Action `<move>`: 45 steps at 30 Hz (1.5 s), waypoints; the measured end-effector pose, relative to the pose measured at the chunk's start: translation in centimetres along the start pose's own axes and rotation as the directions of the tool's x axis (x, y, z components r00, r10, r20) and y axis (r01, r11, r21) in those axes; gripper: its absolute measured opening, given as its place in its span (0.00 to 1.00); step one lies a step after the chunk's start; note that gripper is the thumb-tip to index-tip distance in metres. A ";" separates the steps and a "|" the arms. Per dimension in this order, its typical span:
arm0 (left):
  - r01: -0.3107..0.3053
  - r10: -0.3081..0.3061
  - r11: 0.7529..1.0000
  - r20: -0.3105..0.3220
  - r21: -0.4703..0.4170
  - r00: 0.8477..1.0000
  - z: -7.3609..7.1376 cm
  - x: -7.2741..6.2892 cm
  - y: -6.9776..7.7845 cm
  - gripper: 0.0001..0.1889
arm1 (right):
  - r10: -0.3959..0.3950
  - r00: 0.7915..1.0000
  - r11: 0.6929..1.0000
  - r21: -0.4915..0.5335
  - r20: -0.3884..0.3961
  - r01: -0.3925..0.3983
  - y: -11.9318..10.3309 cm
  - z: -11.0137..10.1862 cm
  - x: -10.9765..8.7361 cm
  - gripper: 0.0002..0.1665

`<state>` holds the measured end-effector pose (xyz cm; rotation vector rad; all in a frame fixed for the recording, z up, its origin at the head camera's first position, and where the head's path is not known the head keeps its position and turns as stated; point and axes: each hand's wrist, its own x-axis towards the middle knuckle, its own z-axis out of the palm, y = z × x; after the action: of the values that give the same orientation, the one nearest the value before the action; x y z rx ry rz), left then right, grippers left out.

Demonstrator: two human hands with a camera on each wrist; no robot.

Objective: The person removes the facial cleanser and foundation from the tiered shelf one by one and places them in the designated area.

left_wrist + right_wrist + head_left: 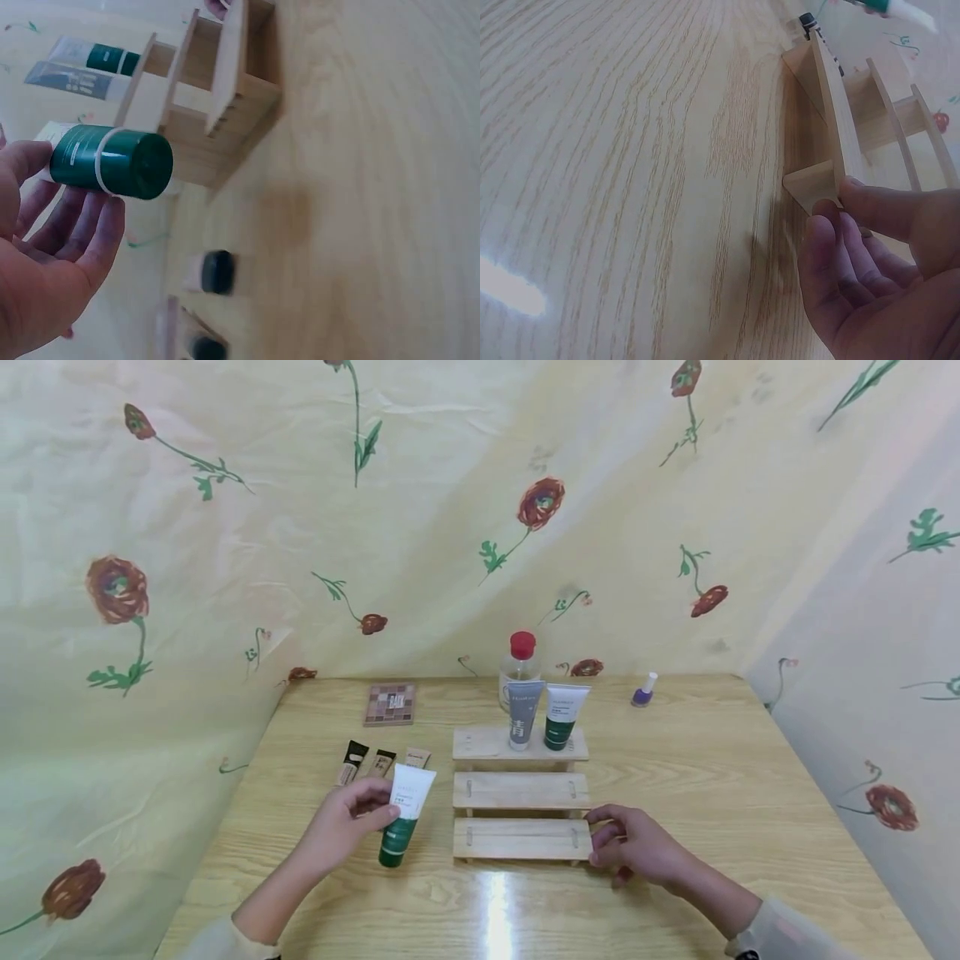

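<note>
L hand (pixel 347 822) has the tube (pixel 407 810) pinched mid-body, cap (pixel 391 857) down, just left of the rack (pixel 521 839) — and R hand (pixel 636 845) grips that rack's front step at its right end. Tube's prob. light, soft-walled, maybe a bit slick; a hard squeeze might dent it, so best hold's low, nr the stiffer cap.

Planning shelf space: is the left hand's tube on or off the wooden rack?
Off: the left hand grips the tube beside the rack, with tabletop visible between.
</note>
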<state>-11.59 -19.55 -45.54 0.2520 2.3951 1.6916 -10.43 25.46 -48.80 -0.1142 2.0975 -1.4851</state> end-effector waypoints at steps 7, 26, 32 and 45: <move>0.110 -0.107 0.991 0.045 -0.072 0.993 -0.2 -1.7 -3.6 0.20 | 0.006 1.000 1.000 0.002 -0.003 -0.006 0.0 0.0 0.0 0.36; 0.224 -0.225 0.974 0.018 0.018 0.974 -0.2 -2.2 -6.7 0.18 | 0.001 1.000 1.000 0.012 -0.007 -0.001 0.5 0.0 0.4 0.37; 0.228 -0.228 0.971 -0.008 0.067 0.974 -0.1 -2.2 -6.7 0.18 | -0.008 1.000 1.000 0.010 -0.004 0.009 0.4 0.0 0.4 0.37; 0.309 -0.294 0.937 -0.106 0.161 0.950 0.3 -2.1 -6.1 0.18 | 0.001 1.000 1.000 0.010 0.001 -0.001 0.5 -0.2 0.5 0.37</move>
<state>-9.65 -21.80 -51.26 -0.1568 2.4886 1.3803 -10.81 25.60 -49.36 -0.1102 2.0884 -1.4948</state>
